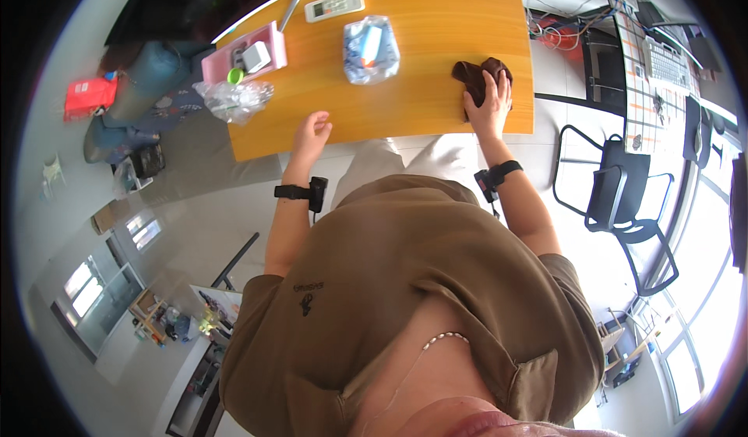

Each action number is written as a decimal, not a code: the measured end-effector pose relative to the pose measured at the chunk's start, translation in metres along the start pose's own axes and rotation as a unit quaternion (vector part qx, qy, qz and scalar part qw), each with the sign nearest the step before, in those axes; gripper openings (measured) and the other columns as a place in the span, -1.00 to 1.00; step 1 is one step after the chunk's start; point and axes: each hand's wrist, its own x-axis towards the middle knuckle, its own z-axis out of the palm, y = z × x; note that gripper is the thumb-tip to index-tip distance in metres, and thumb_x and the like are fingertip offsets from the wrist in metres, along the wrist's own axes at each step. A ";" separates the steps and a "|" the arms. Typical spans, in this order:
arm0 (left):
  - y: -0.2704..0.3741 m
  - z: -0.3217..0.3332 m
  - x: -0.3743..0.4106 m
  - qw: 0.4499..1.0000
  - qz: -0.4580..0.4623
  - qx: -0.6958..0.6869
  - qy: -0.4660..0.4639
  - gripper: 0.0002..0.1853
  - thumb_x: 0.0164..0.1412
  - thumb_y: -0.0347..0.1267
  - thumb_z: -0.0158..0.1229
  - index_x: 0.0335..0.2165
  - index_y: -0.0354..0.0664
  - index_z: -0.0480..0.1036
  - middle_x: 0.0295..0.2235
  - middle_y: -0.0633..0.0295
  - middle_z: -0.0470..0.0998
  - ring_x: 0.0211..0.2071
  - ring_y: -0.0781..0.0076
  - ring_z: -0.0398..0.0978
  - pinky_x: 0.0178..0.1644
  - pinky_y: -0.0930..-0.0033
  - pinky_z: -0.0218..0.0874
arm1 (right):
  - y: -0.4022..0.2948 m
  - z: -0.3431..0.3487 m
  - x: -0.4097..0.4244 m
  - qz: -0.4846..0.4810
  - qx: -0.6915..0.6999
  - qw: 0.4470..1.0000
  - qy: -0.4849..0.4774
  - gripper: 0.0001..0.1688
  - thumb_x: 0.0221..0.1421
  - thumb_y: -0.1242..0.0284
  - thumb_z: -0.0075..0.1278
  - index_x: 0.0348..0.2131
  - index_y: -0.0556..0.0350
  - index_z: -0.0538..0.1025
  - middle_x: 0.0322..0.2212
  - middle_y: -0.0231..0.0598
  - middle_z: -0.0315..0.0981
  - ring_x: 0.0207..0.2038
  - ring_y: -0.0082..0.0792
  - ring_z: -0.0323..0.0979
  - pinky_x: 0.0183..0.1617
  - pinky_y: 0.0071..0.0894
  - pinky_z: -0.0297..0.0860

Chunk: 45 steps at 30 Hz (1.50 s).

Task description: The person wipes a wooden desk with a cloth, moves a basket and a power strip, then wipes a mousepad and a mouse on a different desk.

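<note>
My right hand (491, 101) presses down on a crumpled dark brown cloth (478, 80) near the right end of the yellow wooden table (421, 106). Its fingers spread over the cloth, part of which they hide. Nothing is in my left hand (312, 133), whose fingers are loosely bent above the table's near edge. Farther back, in the middle, lies a clear plastic packet (353, 65) with blue print, and a white and orange item (371, 45) rests on it.
To the left stand a pink tray (277, 45) holding a white box (256, 57) and a green round item (235, 75), and a crumpled clear plastic bag (236, 102). A white remote control (334, 6) lies behind. Right of the table are a black chair (619, 182) and cables (564, 33).
</note>
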 end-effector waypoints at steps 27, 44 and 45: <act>-0.055 -0.092 -0.013 0.985 0.099 0.142 -0.013 -0.67 0.06 -0.37 0.26 -0.16 -0.20 0.47 -0.02 0.00 0.42 0.13 0.02 0.28 0.18 0.13 0.15 | -0.164 0.074 -0.056 -0.099 -0.008 0.992 -0.078 -0.59 -0.12 0.45 0.13 -0.16 -0.14 0.57 0.09 -0.12 0.29 0.17 0.00 0.20 0.15 0.06 0.21; -0.032 -0.063 -0.009 0.976 0.103 0.188 -0.042 -0.61 0.08 -0.38 0.25 -0.10 -0.18 0.41 0.12 -0.09 0.27 0.21 -0.07 0.17 0.23 0.10 0.10 | -0.062 -0.039 -0.060 -0.049 0.091 0.977 -0.187 -0.36 -0.32 0.71 0.12 -0.11 -0.03 0.54 0.15 -0.06 0.28 0.22 0.06 0.18 0.29 -0.05 0.18; -0.024 -0.054 -0.008 0.975 0.102 0.191 -0.041 -0.58 0.08 -0.37 0.25 -0.07 -0.18 0.40 0.14 -0.11 0.24 0.22 -0.08 0.16 0.24 0.09 0.09 | -0.050 -0.045 -0.063 -0.030 0.071 0.984 -0.160 -0.36 -0.31 0.71 0.12 -0.11 -0.03 0.54 0.15 -0.06 0.28 0.22 0.06 0.17 0.29 -0.05 0.18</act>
